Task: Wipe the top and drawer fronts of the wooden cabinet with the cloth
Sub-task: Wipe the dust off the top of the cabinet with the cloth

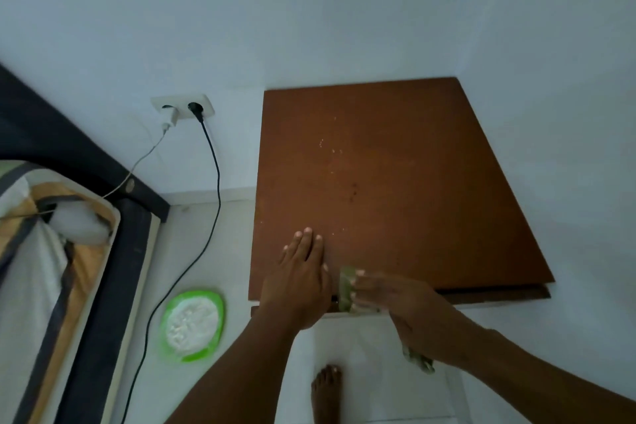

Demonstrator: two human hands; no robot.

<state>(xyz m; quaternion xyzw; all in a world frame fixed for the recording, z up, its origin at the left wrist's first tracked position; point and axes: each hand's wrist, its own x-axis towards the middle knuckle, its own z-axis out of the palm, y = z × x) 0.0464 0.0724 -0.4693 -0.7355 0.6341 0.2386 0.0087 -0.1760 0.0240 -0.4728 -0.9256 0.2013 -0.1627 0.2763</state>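
The wooden cabinet's brown top (pixel 395 182) fills the middle of the view, set in a wall corner, with pale specks and a few dark spots on it. My left hand (pixel 303 272) lies flat on the top near its front left edge, fingers straight. My right hand (pixel 392 296) is blurred at the front edge and holds a green cloth (pixel 346 289) against the top; a tail of the cloth hangs below my wrist. The drawer fronts are hidden below the top.
A bed with a dark frame (pixel 113 251) stands at the left. A wall socket (pixel 182 108) holds a white charger and a black plug, whose cable (pixel 213 182) runs down to the floor. A green plate (pixel 192 323) of white powder lies on the tiles. My bare foot (pixel 327 389) is below.
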